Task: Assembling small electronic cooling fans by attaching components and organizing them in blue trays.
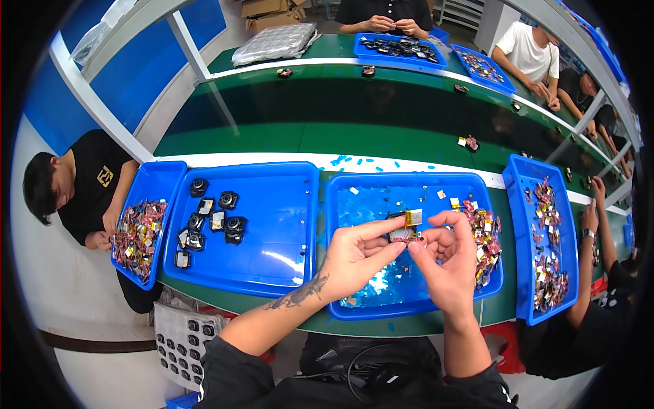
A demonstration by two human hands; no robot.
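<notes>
In the head view, the left hand (pixel 354 255) and the right hand (pixel 446 262) meet over the middle of a blue tray (pixel 409 310) that sits on the green tabletop (pixel 272 136). Between them is a small dark module (pixel 402 235) with a flat yellow-gold pouch (pixel 413 217) standing up at its 12 o'clock side. The left hand's grip is narrow and closed on the module from 9 o'clock, thumb on top and forefinger beneath. The right hand's grip pinches the same module from 3 o'clock, its fingertips touching the module's lower edge, the other fingers curled around above.

The module hangs just above the tray floor, near the tray's centre and well apart from its rims. At 3 o'clock of the hands, inside the same tray, lies a heap of small mixed-colour parts (pixel 485 238), just beside the right hand's knuckles. At 9 o'clock stands a second blue tray (pixel 272 273) holding a cluster of black camera-like units (pixel 214 221) in its far-left part; the rest of its floor is bare. Beyond it, at the far left, a narrower tray (pixel 158 178) carries another heap of parts. At the far right, a long blue tray (pixel 521 273) holds more of them. Other people's hands work at both outer trays.
</notes>
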